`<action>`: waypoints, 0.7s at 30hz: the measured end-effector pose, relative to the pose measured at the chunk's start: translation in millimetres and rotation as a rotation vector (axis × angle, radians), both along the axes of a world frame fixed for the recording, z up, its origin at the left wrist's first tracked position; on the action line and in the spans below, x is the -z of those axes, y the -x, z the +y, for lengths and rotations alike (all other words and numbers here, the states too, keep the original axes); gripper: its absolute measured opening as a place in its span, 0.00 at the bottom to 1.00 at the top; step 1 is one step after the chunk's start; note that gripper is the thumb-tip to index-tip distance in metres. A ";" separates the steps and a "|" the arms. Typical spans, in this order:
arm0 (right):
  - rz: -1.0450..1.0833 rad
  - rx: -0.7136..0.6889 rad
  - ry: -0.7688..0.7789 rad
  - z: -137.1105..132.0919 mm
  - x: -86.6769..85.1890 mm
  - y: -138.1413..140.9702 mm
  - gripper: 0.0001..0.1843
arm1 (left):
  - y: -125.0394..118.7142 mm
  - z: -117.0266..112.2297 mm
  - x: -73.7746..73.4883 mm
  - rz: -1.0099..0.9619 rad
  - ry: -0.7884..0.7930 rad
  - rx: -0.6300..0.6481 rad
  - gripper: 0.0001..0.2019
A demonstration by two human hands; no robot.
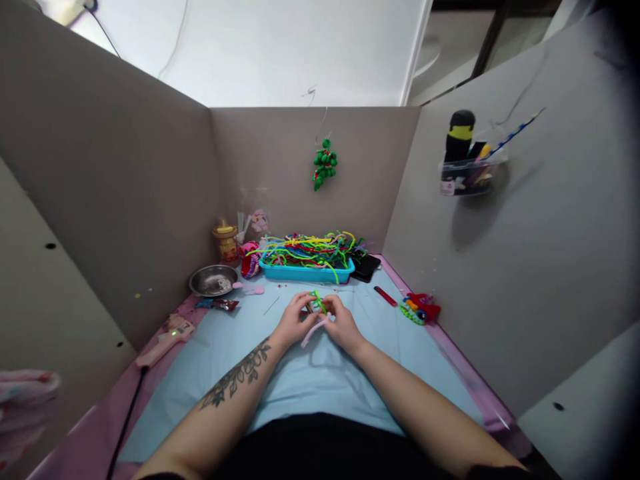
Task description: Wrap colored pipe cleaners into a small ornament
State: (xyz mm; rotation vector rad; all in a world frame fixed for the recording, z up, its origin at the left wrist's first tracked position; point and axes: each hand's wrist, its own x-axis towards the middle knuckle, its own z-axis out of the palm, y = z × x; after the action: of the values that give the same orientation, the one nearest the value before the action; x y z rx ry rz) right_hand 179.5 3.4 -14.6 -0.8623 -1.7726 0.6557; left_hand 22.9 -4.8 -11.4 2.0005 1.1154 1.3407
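Both my hands meet over the middle of the light blue cloth (pixel 225 373). My left hand (pixel 295 321) pinches the left side of a small green and pale pipe cleaner piece (pixel 317 301). The thumb and fingers of my right hand (pixel 343 324) close on its right side. A pale pink pipe cleaner end (pixel 314 331) sticks out below, towards me, from near my right fingertips. My fingers cover part of the piece, so its full shape is hidden. Beyond my hands, a blue tray (pixel 306 272) is heaped with many-coloured pipe cleaners (pixel 305 250).
A metal bowl (pixel 214 281) and a pink glue gun (pixel 165 343) with a black cord lie left. At right are a red-handled tool (pixel 385 295) and a colourful pipe cleaner piece (pixel 419 309). Grey partitions (pixel 310 200) enclose the table; a black phone-like object (pixel 367 267) lies behind.
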 end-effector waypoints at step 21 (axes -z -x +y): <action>0.069 -0.069 0.143 6.7 5.8 1.8 0.15 | 0.4 2.0 3.5 0.101 -0.083 -0.060 0.17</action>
State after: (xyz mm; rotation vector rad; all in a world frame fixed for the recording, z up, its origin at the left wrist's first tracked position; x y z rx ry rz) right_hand 177.7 10.1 -20.4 -0.8670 -1.7149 0.8554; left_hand 22.5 -2.8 -14.9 2.1310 1.1920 1.3494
